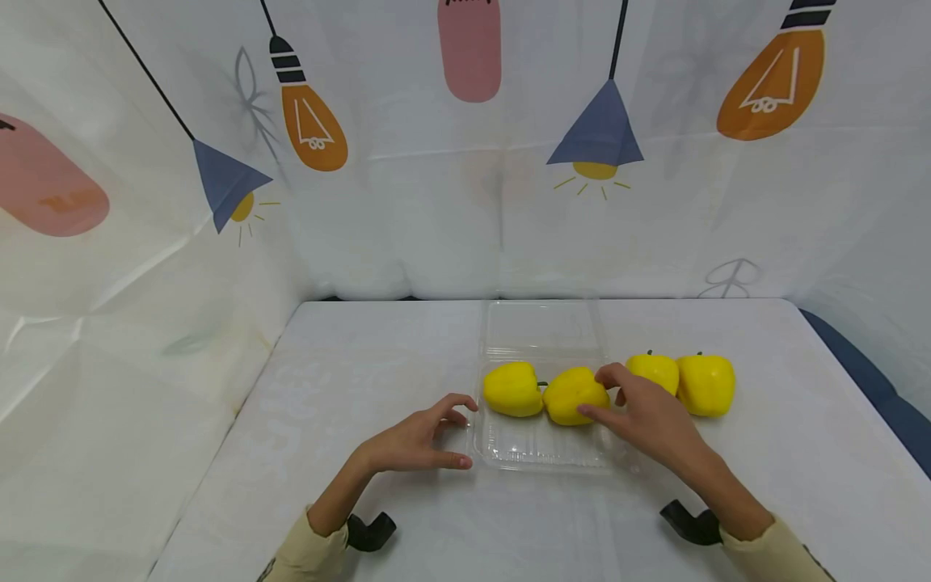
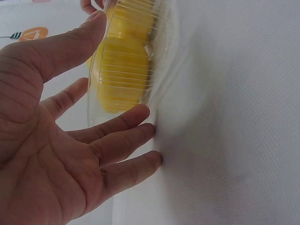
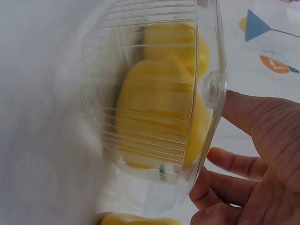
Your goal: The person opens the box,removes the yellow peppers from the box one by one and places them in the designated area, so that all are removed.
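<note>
Head view shows a left pepper (image 1: 512,390) and a right pepper (image 1: 573,396), both yellow, lying side by side inside a clear plastic container (image 1: 538,453) on the white bench (image 1: 349,356). The left hand (image 1: 418,440) is just beside the container's left edge, and its grip is spread. The right hand (image 1: 650,416) is at the right pepper, thumb and forefinger apart; whether this grip pinches the pepper, I cannot tell. Two more yellow peppers (image 1: 707,385) stand to the right of the container, one partly hidden behind the right hand.
</note>
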Demonstrator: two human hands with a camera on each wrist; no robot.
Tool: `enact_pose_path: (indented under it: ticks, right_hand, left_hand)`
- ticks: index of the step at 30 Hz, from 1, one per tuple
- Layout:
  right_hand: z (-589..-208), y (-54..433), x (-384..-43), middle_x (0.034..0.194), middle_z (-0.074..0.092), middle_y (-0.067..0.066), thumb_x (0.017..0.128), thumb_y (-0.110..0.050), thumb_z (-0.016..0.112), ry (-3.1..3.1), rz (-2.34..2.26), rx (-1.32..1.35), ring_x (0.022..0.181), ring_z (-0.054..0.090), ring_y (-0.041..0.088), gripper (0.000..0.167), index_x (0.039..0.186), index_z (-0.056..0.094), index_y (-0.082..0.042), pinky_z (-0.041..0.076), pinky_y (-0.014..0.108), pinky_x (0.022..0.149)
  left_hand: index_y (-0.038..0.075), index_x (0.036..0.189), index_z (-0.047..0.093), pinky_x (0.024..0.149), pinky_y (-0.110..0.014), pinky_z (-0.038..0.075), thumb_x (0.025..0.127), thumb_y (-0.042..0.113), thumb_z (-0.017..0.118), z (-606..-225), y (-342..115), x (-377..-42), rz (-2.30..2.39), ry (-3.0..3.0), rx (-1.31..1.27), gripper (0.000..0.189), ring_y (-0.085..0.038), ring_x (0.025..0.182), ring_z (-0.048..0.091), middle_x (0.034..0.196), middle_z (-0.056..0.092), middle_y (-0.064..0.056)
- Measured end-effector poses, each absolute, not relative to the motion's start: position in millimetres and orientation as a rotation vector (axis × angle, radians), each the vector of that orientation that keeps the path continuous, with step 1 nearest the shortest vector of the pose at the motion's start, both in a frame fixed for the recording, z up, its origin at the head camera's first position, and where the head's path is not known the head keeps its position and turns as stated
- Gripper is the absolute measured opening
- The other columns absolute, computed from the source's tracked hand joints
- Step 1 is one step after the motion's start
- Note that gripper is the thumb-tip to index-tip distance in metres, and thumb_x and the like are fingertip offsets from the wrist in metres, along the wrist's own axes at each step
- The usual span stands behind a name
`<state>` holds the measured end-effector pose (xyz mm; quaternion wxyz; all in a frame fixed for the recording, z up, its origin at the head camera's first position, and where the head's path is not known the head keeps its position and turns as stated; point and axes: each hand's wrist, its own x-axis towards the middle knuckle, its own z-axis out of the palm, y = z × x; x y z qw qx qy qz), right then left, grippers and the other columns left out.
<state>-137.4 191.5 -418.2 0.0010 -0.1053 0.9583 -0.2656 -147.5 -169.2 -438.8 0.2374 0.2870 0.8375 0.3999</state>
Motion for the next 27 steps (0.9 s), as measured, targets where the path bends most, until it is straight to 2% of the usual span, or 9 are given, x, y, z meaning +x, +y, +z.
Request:
enact_pose_path:
  ticks: [7,11,27]
  right_hand:
    - [-420.7,188.3,-137.8,0.110,0.067,0.011,0.082,-0.053,0.075,3.027,-0.825,-0.328,0.086,0.059,0.022,0.061,0.119,0.057,-0.008,0.050,0.035,0.067]
    - [-422.8,187.6,-137.8,0.105,0.067,0.011,0.081,-0.051,0.077,3.054,-0.807,-0.333,0.082,0.058,0.021,0.058,0.115,0.057,-0.008,0.050,0.034,0.065]
    - [-426.8,189.4,-138.1,0.098,0.066,0.005,0.080,-0.045,0.080,3.106,-0.850,-0.403,0.074,0.054,0.015,0.052,0.112,0.057,-0.012,0.045,0.028,0.061]
  left_hand:
    - [0.025,0.140,0.036,0.105,-0.048,0.037,0.086,0.038,0.078,-438.3,-169.6,-147.4,1.087,2.295,0.787,0.070,-0.023,0.123,0.052,0.129,0.059,-0.007]
    - [0.027,0.139,0.036,0.105,-0.048,0.038,0.086,0.038,0.078,-439.0,-169.7,-147.6,1.088,2.294,0.786,0.069,-0.022,0.123,0.052,0.129,0.059,-0.006]
    - [0.031,0.139,0.036,0.105,-0.048,0.038,0.086,0.039,0.078,-439.2,-170.7,-148.2,1.087,2.296,0.788,0.068,-0.021,0.123,0.052,0.129,0.059,-0.005]
